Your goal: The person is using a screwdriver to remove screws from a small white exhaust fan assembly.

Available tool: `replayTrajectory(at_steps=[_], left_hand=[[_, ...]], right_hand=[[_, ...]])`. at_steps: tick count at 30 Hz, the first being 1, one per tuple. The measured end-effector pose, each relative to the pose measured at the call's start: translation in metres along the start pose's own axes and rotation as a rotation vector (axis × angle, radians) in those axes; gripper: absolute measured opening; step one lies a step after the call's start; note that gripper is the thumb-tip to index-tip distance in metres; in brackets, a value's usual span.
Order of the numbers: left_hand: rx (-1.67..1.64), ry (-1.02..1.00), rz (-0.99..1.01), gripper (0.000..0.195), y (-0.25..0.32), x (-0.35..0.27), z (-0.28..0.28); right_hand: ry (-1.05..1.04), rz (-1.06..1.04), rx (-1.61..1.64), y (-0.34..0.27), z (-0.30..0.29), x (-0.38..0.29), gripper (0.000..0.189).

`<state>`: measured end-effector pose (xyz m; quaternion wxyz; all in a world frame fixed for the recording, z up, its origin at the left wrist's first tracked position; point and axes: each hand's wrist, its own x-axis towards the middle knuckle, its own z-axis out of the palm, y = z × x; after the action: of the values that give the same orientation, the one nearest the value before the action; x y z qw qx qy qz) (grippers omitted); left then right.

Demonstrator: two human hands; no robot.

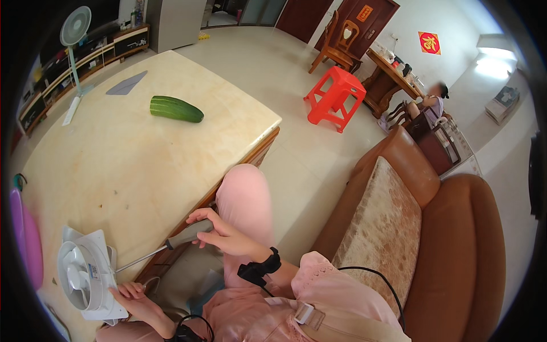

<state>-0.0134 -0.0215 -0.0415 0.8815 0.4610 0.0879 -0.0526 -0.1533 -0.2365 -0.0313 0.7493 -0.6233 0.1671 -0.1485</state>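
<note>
My left hand [136, 301] grips the lower edge of a white ventilation fan [85, 273], which stands tilted on its side near the table's front edge. The fan has a round housing, a square frame and a small label with writing. In my right hand [226, 235] is a screwdriver [188, 236] with a grey handle and a long metal shaft. The shaft points down and left, its tip at the frame of the fan, close to my left fingers. Whether the tip sits in a screw is hidden from this angle.
On the stone-topped table [141, 171] lie a cut cucumber [176, 109] and a grey flat piece [127, 83]. A purple basin [27, 239] stands at the left. Beyond are a red plastic stool [337, 96], a brown sofa [453, 239], and a seated person [433, 104].
</note>
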Motion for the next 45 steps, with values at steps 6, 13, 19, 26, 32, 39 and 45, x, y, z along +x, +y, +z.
replayTrajectory(at_steps=[6,13,19,26,32,39,45], left_hand=[[-0.021,0.014,-0.023,0.045,0.002,-0.001,0.002],[-0.030,0.048,-0.025,0.045,0.002,-0.004,0.006],[-0.050,-0.015,-0.045,0.044,0.000,-0.001,0.003],[-0.076,0.023,-0.033,0.045,0.002,-0.002,0.005],[-0.083,0.039,-0.009,0.045,0.001,0.000,-0.016],[-0.005,-0.053,-0.046,0.045,-0.004,-0.001,-0.002],[0.068,-0.010,-0.043,0.045,0.009,-0.004,-0.004]], right_hand=[[-0.071,0.113,-0.125,-0.027,-0.001,-0.004,0.031],[-0.006,-0.154,-0.023,-0.019,0.004,-0.004,0.029],[0.007,-0.079,-0.040,-0.007,0.000,0.003,0.031],[-0.071,0.258,-0.226,-0.018,-0.009,0.006,0.036],[-0.136,-0.241,-0.107,-0.006,0.002,0.000,0.034],[0.119,-0.055,-0.136,-0.006,0.000,-0.005,0.033],[0.050,-0.075,-0.106,-0.007,-0.003,-0.005,0.041]])
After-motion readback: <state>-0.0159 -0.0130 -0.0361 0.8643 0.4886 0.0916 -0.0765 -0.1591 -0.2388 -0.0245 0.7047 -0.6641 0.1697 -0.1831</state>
